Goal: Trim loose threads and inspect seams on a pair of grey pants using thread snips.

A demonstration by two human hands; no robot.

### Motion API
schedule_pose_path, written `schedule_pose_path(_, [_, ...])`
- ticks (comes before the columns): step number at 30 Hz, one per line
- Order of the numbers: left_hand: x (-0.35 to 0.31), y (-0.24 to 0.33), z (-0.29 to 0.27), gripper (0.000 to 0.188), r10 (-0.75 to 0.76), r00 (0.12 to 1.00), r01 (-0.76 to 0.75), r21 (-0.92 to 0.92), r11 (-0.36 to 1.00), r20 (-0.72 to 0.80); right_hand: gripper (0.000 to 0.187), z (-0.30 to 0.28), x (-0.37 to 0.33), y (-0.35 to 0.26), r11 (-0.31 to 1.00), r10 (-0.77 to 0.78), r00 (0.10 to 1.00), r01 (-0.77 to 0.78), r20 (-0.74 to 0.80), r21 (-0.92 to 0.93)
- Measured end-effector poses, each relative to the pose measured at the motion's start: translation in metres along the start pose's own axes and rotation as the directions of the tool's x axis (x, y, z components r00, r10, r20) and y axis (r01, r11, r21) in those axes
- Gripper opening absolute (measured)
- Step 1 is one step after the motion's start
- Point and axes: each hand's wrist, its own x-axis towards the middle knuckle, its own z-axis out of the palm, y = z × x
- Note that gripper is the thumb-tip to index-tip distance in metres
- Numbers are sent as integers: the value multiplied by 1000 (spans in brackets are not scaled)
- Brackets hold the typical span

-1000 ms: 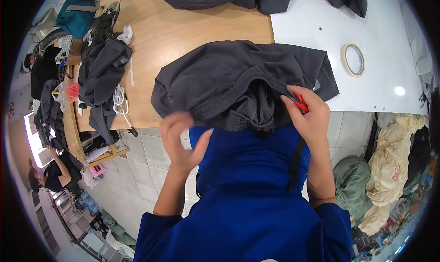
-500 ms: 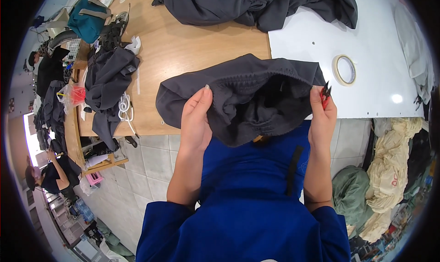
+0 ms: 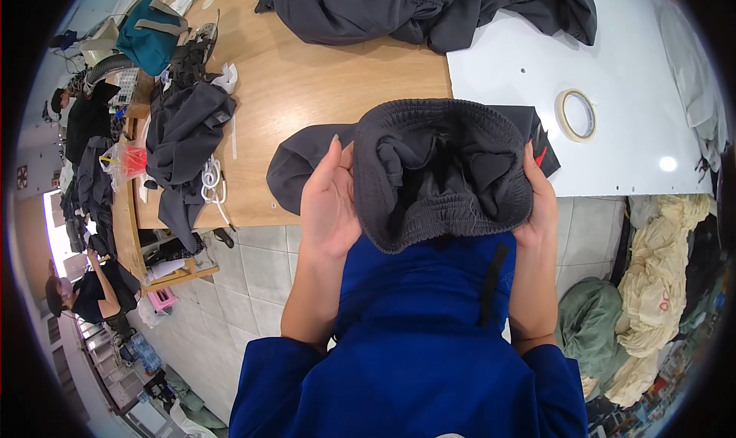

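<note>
Between my hands is a dark grey garment (image 3: 307, 158) with a gathered elastic waistband (image 3: 452, 222), its round opening facing up towards me. My left hand (image 3: 330, 200) holds the band's left side, thumb raised and fingers partly behind the cloth. On the right edge my right hand (image 3: 539, 204) grips the band, thumb along its outside and the other fingers mostly hidden. Small red-handled thread snips (image 3: 541, 157) show beside that hand, largely covered by fingers and cloth. The rest of the garment lies over the table edge.
More dark grey garments (image 3: 360, 8) lie at the table's far side. A tape roll (image 3: 576, 116) rests on the white board (image 3: 621, 162). Dark cloth (image 3: 184, 131) and a white cord (image 3: 211, 181) lie left. Cream fabric (image 3: 652, 269) is heaped right. A person (image 3: 96, 292) is at far left.
The waistband has been turned up and opened into a rounder ring facing me. My left thumb has come off the cloth's front, and the snips are now more hidden.
</note>
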Motion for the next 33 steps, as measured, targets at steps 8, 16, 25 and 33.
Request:
schedule_pose_path(8, [0, -1, 0, 55, -22, 997, 28, -83, 996, 73, 36, -4, 0, 1, 991, 14, 997, -24, 70, 135])
schedule_pose_path(16, [-2, -4, 1, 50, 38, 998, -32, 96, 995, -53, 35, -9, 3, 0, 990, 15, 996, -27, 84, 136])
schedule_pose_path(25, [5, -4, -5, 40, 3, 1000, -6, -120, 993, -26, 14, -12, 3, 6, 465, -677, 731, 515, 85, -720])
schedule_pose_path(33, [11, -4, -2, 39, 28, 993, -31, -27, 999, -119, 39, 13, -38, 19, -271, -394, 594, 653, 701, -707])
